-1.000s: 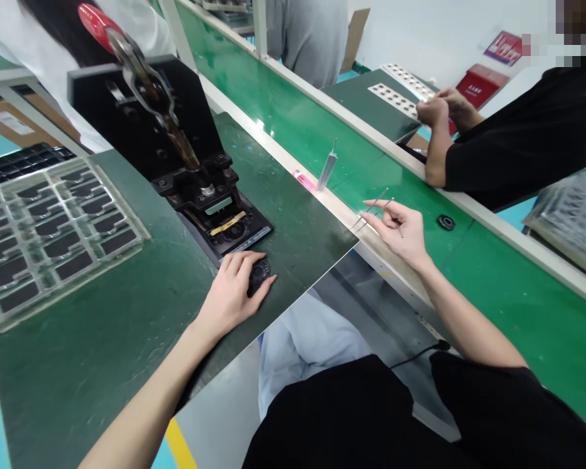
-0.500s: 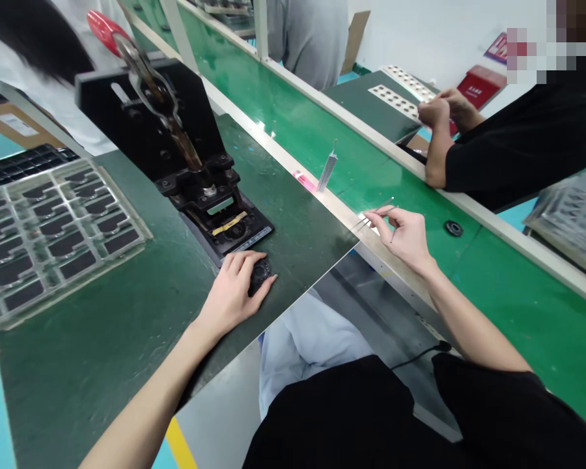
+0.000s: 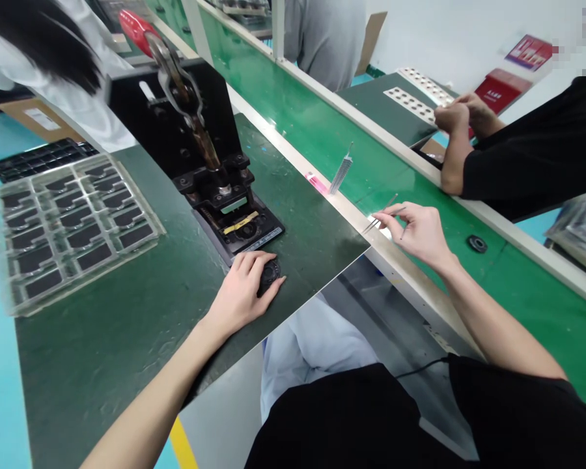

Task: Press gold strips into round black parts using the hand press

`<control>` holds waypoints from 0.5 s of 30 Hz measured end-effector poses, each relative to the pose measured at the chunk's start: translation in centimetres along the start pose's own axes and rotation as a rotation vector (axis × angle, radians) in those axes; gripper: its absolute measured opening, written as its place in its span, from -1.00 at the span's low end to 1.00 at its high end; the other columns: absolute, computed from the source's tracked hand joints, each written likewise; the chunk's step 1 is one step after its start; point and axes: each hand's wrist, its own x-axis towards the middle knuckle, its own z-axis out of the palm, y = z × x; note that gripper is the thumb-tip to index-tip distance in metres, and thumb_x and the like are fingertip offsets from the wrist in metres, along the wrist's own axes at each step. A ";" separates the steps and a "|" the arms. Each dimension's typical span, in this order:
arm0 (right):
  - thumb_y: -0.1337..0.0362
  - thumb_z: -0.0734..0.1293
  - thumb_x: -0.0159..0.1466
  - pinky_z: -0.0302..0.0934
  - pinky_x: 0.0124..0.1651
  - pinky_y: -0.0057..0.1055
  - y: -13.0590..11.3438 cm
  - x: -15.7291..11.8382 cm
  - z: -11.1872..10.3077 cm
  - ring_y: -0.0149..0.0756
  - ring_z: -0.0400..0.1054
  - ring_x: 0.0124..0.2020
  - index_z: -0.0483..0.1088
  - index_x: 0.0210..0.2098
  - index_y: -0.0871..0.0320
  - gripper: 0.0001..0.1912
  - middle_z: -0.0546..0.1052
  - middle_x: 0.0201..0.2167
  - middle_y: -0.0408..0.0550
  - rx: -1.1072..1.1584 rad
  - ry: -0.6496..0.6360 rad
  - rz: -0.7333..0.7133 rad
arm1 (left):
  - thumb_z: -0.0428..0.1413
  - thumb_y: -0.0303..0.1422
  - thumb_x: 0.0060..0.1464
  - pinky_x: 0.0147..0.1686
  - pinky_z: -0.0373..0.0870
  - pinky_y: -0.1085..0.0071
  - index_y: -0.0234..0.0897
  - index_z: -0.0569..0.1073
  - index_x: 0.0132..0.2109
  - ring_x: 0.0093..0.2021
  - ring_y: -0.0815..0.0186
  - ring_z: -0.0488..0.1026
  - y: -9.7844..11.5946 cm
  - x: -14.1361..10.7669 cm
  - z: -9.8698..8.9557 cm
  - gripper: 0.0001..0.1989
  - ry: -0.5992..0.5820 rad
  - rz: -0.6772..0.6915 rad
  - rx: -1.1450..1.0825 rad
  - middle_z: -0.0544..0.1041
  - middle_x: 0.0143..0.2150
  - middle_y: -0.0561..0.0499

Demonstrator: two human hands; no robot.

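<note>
While the left hand (image 3: 239,293) rests curled over a round black part (image 3: 270,275) on the dark green counter (image 3: 102,365), the right hand (image 3: 422,238) has brought its tweezers (image 3: 381,216) down to the pale rail (image 3: 410,293). Its fingers (image 3: 405,211) pinch nearly shut on the tweezers; the left fingers (image 3: 244,260) stay half open, cupping the part. A lever press (image 3: 224,195) stands at 11 o'clock, a clear tray of black pads (image 3: 73,228) at 10 o'clock, a black ring (image 3: 477,243) at 2 o'clock on the green belt (image 3: 542,299), and a co-worker's hands (image 3: 452,114) at 1 o'clock.
</note>
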 end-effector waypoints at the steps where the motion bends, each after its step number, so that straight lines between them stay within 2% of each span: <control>1: 0.15 0.43 0.33 0.17 -0.45 -0.33 -0.7 0.5 -0.5 -0.32 0.39 -0.54 0.50 -0.57 0.07 -0.65 0.62 -0.49 -0.05 0.029 0.042 -0.004 | 0.14 -0.21 0.36 0.15 0.49 0.00 -0.24 0.37 0.19 0.11 0.01 0.49 0.0 0.0 0.0 -0.65 -0.001 0.002 0.002 0.54 0.07 -0.21; 4: 0.10 0.43 0.37 0.02 -0.55 -0.34 -3.1 2.4 -2.1 -0.41 0.26 -0.62 0.52 -0.52 0.09 -0.64 0.58 -0.52 -0.04 0.128 0.179 -0.005 | 0.14 -0.22 0.36 0.14 0.50 0.02 -0.25 0.37 0.19 0.11 0.01 0.50 0.2 -0.1 -0.1 -0.65 -0.003 0.005 0.000 0.54 0.07 -0.21; 7: 0.07 0.46 0.35 0.04 -0.53 -0.36 -4.2 4.6 -1.9 -0.43 0.28 -0.59 0.55 -0.44 0.12 -0.69 0.57 -0.51 -0.04 0.181 0.148 -0.001 | 0.15 -0.24 0.35 0.15 0.50 -0.02 -0.24 0.39 0.21 0.11 0.00 0.49 0.2 -0.1 -0.2 -0.64 -0.011 -0.011 -0.017 0.54 0.07 -0.21; 11: 0.10 0.48 0.31 0.03 -0.51 -0.38 -2.2 6.9 2.3 -0.45 0.22 -0.59 0.51 -0.49 0.14 -0.68 0.54 -0.55 -0.08 0.136 0.097 0.068 | 0.15 -0.24 0.34 0.15 0.51 -0.05 -0.23 0.40 0.21 0.11 -0.01 0.49 0.2 -0.1 -0.2 -0.63 -0.023 -0.024 -0.035 0.53 0.08 -0.21; 15: 0.16 0.49 0.29 0.14 -0.43 -0.36 0.4 7.9 5.8 -0.39 0.28 -0.54 0.51 -0.48 0.14 -0.73 0.50 -0.59 -0.09 0.129 0.115 0.102 | 0.13 -0.23 0.36 0.14 0.51 -0.03 -0.22 0.38 0.21 0.11 0.01 0.48 0.3 -0.2 -0.1 -0.64 -0.034 -0.017 -0.027 0.52 0.08 -0.21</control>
